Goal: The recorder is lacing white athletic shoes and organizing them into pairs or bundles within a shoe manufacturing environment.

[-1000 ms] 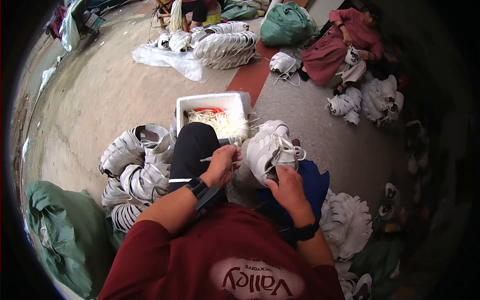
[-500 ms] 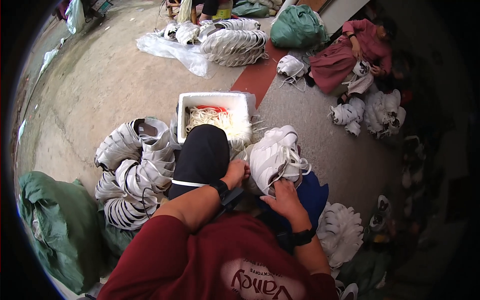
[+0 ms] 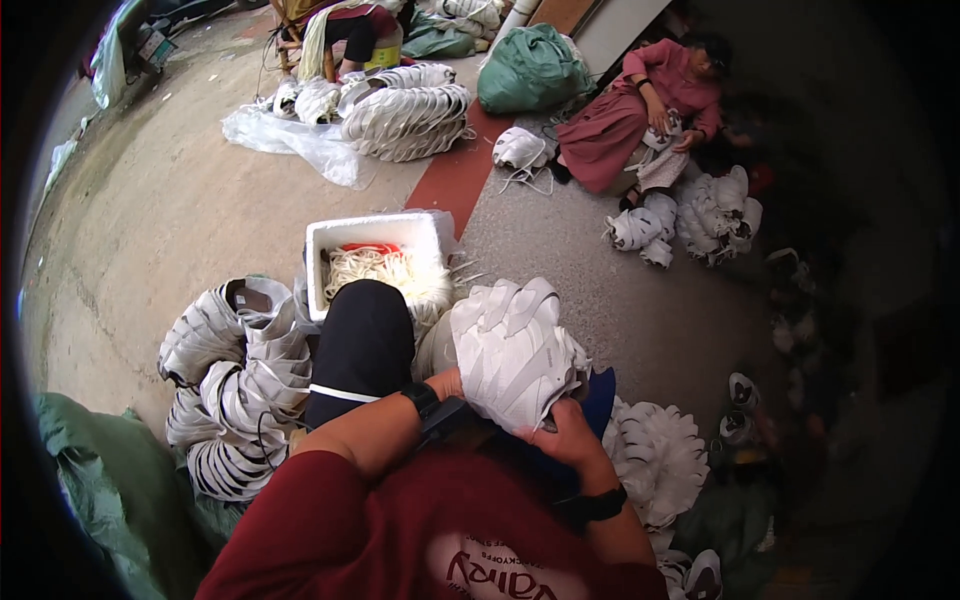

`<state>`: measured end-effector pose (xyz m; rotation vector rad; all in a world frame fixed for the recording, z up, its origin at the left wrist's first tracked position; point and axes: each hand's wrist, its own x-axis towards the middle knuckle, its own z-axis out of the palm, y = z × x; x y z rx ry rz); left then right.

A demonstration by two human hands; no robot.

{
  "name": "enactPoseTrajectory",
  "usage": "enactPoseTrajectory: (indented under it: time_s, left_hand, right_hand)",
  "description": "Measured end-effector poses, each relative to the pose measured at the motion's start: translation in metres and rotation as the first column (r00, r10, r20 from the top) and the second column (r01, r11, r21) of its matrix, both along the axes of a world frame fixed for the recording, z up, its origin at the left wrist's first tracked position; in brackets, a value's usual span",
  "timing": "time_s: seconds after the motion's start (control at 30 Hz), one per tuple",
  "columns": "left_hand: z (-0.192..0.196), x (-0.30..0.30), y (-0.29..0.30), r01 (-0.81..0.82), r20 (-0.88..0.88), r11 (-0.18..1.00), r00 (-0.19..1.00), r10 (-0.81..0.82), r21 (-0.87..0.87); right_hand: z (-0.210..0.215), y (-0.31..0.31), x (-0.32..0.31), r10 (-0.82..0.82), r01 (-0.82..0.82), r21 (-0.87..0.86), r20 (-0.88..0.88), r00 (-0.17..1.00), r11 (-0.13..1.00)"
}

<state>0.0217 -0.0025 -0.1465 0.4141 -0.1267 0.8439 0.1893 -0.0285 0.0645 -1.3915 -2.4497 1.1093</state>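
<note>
Head: shoes (image 3: 513, 352) (white) against right fingers (image 3: 541, 437)

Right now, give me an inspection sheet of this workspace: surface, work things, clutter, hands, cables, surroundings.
Surface: concrete floor, red strip.
Job's things: white shoe bundle; foam box of pale laces.
Clutter: left shoe pile, right shoe pile, green sack.
Hands: right hand grips the bundle's near edge; left hand beside it, fingers hidden.
Cables: thin dark strand by left shoe pile, perhaps one.
Surroundings: seated co-worker, upper right, more shoes nearby.
</note>
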Motion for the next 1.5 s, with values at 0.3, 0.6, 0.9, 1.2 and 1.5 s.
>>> enactPoseTrajectory:
  time_s: [0.3, 0.6, 0.9, 1.2, 1.5]
  left_hand:
    - [0.042, -0.016, 0.000, -0.254, -0.494, 0.959, 0.822, 0.282, 0.125]
    - [0.026, -0.020, 0.008, -0.216, -0.464, 0.968, 0.850, 0.249, 0.124]
    - [0.026, -0.019, 0.018, -0.169, -0.470, 0.982, 0.862, 0.188, 0.082]
    - [0.045, -0.018, 0.032, -0.154, -0.497, 0.986, 0.862, 0.104, -0.061]
    - [0.026, -0.044, 0.006, -0.585, -0.727, 0.734, 0.661, 0.184, -0.345]
  right_hand:
    - [-0.006, 0.005, -0.002, 0.075, -0.078, -0.058, -0.037, 0.996, 0.995]
    - [-0.012, 0.012, -0.008, 0.122, -0.117, -0.041, 0.144, 0.982, 0.992]
    - [-0.015, 0.023, -0.011, 0.110, -0.104, -0.037, 0.265, 0.958, 0.994]
    - [-0.010, 0.020, -0.026, 0.148, -0.187, 0.058, 0.406, 0.902, 0.981]
    - [-0.004, 0.038, -0.064, -0.089, 0.013, 0.218, 0.346, 0.934, 0.976]
